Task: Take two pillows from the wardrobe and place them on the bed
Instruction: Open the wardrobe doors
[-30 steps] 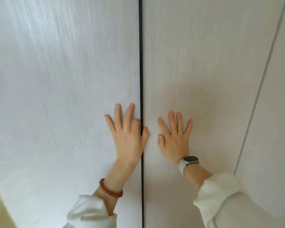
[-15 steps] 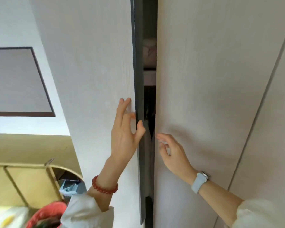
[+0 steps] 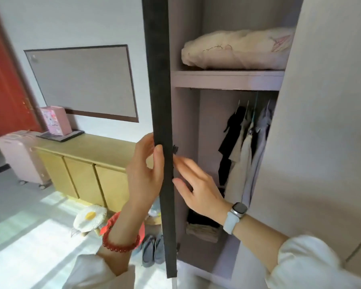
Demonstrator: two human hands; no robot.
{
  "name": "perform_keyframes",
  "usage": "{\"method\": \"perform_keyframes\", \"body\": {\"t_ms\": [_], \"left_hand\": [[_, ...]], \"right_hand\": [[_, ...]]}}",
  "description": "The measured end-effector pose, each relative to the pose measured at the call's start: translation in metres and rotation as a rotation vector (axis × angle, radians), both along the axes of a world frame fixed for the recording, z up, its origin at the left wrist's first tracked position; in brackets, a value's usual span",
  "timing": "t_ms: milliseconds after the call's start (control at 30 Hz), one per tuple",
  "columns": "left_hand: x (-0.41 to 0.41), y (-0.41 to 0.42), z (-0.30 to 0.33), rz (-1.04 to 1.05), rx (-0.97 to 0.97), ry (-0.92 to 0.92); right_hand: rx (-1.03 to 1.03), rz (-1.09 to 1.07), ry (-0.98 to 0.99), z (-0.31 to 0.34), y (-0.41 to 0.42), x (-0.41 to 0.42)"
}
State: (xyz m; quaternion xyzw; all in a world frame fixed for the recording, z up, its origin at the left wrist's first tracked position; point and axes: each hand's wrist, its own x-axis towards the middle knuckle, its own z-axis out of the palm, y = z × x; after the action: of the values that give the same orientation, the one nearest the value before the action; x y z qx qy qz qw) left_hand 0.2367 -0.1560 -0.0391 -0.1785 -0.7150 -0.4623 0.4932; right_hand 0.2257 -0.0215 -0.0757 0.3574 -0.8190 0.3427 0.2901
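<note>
The wardrobe (image 3: 188,122) stands open between two doors. The left door (image 3: 161,101) is seen edge-on, a dark bar across the way in, with the left hand (image 3: 145,174) on its edge and the right hand (image 3: 198,188) just inside it. The right door (image 3: 321,122) covers the right end of the shelf (image 3: 227,80). Above the pillow (image 3: 236,50) on that shelf the space is free — open to the front. Below, hanging clothes (image 3: 246,147) fill the right half; the left half is open down to a folded stack (image 3: 202,228) on the floor of the wardrobe.
</note>
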Motion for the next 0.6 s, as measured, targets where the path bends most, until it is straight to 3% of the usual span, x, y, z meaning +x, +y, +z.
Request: {"method": "perform_keyframes", "body": {"t_ms": [167, 333, 500, 600], "left_hand": [[0.0, -0.055, -0.002, 0.241, 0.105, -0.046], [-0.01, -0.097, -0.005, 0.321, 0.208, -0.156], [-0.006, -0.101, -0.023, 0.628, 0.007, -0.053], [0.0, -0.066, -0.041, 0.586, -0.203, 0.013]], "right_hand": [[0.145, 0.058, -0.019, 0.005, -0.052, -0.012], [0.165, 0.027, -0.056, 0.005, -0.073, -0.028], [0.151, 0.004, -0.069, 0.004, -0.065, -0.04], [0.129, -0.048, -0.084, 0.005, -0.04, -0.046]]}}
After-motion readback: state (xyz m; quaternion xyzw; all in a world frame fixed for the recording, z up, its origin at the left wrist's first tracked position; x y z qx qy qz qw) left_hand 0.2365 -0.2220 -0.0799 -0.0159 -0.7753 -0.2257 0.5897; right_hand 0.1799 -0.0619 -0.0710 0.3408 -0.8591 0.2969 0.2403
